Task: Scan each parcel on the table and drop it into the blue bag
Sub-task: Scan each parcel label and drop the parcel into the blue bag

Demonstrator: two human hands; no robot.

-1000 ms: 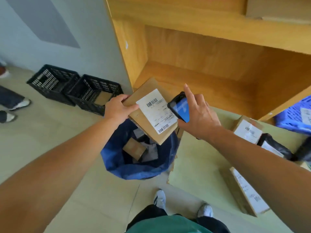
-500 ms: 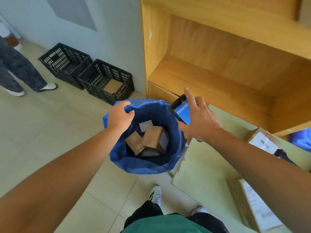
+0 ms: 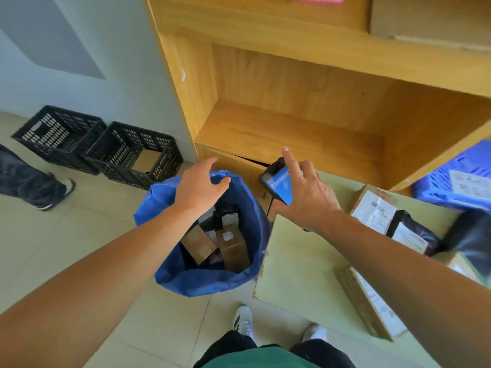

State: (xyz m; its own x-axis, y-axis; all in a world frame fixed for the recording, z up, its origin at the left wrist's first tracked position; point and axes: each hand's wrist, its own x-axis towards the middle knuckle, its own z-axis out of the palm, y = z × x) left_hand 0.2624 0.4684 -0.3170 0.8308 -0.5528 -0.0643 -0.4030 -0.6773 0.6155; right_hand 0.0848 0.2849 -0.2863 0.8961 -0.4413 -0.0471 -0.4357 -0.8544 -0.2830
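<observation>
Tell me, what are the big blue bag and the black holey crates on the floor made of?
The big blue bag looks like thin plastic sheet, maybe woven plastic: it crumples into soft folds and has a slight sheen. The black holey crates by the wall look like hard moulded plastic: they have stiff, straight walls pierced with even rows of slots, and a matt finish.

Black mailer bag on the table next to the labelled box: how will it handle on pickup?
Probably floppy: the black mailer looks creased and slumped, so it should sag from an edge grip. Its sheen suggests it is slippery. Lying low beside the cardboard box, it seems unlikely to roll. Weight cannot be told.
</observation>
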